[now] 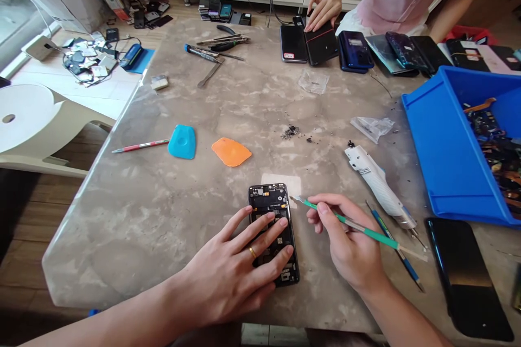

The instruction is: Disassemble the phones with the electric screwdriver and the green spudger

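- Left hand (pixel 232 276): released, fingers spread flat across the phone.
- Opened smartphone (pixel 272 233): back off, internals exposed, lying flat at six o'clock on the marble-patterned counter (pixel 122 238).
- Right hand (pixel 345 238): grasping a green-handled metal spudger (pixel 321 210), tip just beside the phone's top edge.
- Orange pry pick (pixel 231 152), blue pry pick (pixel 182 141): apart, at ten o'clock.
- Blue plastic bin (pixel 423 141): three o'clock.
- Co-worker's hand (pixel 323 12): on a black phone (pixel 321 46), twelve o'clock.

Partly hidden under left hand (pixel 232 276): opened smartphone (pixel 271 200). Cut off at right edge: blue parts bin (pixel 443 173). Too small to identify: dark bits (pixel 290 132).
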Demonstrator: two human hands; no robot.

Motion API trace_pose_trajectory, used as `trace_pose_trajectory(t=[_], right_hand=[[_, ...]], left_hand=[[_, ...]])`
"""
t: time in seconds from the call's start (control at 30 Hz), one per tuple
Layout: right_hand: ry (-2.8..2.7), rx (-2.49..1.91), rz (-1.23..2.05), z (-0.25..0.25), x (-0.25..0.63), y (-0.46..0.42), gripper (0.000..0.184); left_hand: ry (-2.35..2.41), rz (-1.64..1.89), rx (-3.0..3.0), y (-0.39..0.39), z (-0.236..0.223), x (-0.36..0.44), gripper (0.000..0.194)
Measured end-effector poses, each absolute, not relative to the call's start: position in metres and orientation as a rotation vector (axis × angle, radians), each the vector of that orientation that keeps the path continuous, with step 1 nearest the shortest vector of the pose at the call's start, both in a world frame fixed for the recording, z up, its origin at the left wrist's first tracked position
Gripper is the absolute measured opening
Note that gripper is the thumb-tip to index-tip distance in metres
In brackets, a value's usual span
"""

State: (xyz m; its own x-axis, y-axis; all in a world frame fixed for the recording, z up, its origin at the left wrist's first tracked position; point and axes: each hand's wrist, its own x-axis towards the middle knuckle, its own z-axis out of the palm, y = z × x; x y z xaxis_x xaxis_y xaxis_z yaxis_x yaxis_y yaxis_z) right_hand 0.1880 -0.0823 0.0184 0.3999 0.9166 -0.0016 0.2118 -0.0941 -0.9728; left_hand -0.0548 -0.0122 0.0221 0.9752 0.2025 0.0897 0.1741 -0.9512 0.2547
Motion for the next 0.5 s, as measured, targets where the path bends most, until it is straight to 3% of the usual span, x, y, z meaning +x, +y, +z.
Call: trace_pose_trajectory(t=[0.5], right_hand=[[-0.988,-1.555,0.802,0.0175,0.1867,-0.0759,0.016]], left_hand=[[0.362,0.169,2.813,-0.0153,0.0211,-0.0501,0.066]])
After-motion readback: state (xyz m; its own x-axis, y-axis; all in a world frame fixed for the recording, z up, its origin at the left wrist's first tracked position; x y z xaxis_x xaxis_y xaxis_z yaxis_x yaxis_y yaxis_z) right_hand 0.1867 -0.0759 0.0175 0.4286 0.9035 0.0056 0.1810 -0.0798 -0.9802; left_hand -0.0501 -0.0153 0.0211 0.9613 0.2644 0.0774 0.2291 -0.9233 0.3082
